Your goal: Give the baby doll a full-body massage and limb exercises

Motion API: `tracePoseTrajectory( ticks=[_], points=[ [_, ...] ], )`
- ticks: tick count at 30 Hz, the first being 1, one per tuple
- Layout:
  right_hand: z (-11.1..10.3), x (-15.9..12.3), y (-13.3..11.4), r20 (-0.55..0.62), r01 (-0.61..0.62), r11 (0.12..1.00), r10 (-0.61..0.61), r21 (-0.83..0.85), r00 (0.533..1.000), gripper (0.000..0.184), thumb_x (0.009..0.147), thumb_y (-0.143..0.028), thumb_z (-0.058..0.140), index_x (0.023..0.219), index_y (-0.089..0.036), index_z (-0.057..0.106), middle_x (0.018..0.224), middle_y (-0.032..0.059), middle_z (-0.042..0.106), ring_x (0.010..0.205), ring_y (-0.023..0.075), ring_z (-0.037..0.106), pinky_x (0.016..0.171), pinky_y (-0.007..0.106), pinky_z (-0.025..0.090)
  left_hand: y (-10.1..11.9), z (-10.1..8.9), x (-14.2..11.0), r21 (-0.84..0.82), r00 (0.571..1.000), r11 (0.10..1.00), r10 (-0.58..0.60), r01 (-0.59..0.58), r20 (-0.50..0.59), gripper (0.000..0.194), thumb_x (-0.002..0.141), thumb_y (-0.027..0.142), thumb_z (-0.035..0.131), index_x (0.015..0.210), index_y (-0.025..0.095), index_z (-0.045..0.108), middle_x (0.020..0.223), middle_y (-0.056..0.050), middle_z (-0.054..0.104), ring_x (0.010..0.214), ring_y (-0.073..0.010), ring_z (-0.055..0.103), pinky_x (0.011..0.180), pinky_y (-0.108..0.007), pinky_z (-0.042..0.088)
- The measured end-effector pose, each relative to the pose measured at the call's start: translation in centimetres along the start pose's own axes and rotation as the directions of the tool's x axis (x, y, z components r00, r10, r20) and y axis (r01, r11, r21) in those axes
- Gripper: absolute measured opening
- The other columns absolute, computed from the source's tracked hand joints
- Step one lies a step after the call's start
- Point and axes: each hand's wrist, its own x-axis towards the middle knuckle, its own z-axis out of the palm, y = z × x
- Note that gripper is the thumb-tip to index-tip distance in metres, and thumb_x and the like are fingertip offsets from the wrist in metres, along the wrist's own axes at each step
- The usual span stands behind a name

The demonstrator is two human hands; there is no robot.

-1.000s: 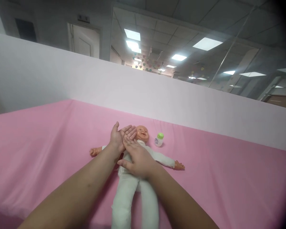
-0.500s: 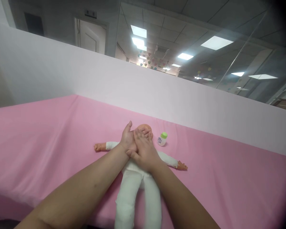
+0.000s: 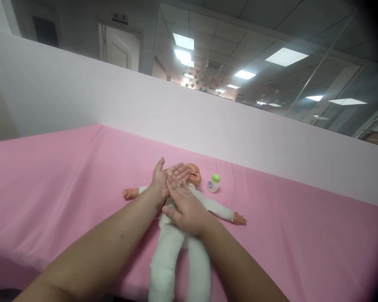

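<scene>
A baby doll with a white cloth body lies on its back, arms spread, on a pink sheet. Above its chest my left hand is palm up, fingers stretched out. My right hand lies palm down across the left palm, its fingers extended and slightly blurred. Both hands cover part of the doll's chest and its near shoulder area. The doll's face shows just past my left fingertips. Nothing is visible between the palms. Beside the doll's head stands a small clear bottle with a green cap.
The pink sheet covers the whole padded surface. A white wall runs along its back edge, with glass panels above that show ceiling lights. A doorway appears at the upper left.
Both hands have shifted left, the right sliding from the left fingers toward the left palm. The doll's face, hidden before, now shows. The bottle stays in place.
</scene>
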Motion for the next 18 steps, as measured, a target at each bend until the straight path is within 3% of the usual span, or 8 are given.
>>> tracePoseTrajectory(
  ticks=[4,10,14,18],
  points=[
    [0.4,0.2,0.3,-0.054,-0.035,0.999,0.036,0.012,0.998,0.086,0.102,-0.058,0.047,0.166,-0.018,0.006,0.173,0.0119,0.009,0.16,0.03,0.007,0.129,0.056,0.006,-1.7,1.2,-0.7,-0.01,0.997,0.998,-0.057,0.058,0.042,0.082,0.092,0.075,0.044,0.141,0.01,0.055,0.131,-0.026,0.066,0.125,-0.0383,0.064,0.099,-0.051,0.056],
    [0.6,0.4,1.3,-0.123,-0.186,0.976,0.173,-0.109,0.977,0.086,0.101,-0.063,0.045,0.166,-0.017,0.012,0.171,0.0123,0.016,0.16,0.0321,0.009,0.128,0.059,-0.001,-3.3,2.3,-1.0,-0.069,0.993,0.991,-0.113,0.116,0.047,0.082,0.093,0.078,0.038,0.131,0.008,0.059,0.122,-0.024,0.07,0.12,-0.0359,0.066,0.101,-0.048,0.054],
    [1.0,0.4,1.8,-0.134,-0.21,0.965,0.19,-0.159,0.973,0.085,0.1,-0.063,0.045,0.166,-0.018,0.015,0.171,0.0119,0.016,0.16,0.0331,0.009,0.128,0.061,-0.001,-2.0,1.0,-0.4,-0.095,0.985,0.985,-0.135,0.145,0.105,0.087,0.091,0.082,0.034,0.131,0.009,0.058,0.123,-0.027,0.068,0.118,-0.0408,0.066,0.099,-0.057,0.054],
    [1.1,0.1,1.4,-0.07,-0.146,0.976,0.136,-0.164,0.988,0.086,0.099,-0.061,0.05,0.166,-0.023,0.014,0.17,0.0118,0.02,0.159,0.0343,0.016,0.126,0.064,0.0,0.1,-0.6,0.1,-0.094,0.999,0.995,-0.016,0.019,0.031,0.088,0.091,0.081,0.037,0.137,0.008,0.054,0.132,-0.028,0.063,0.121,-0.0392,0.066,0.095,-0.051,0.057]
  ],
)
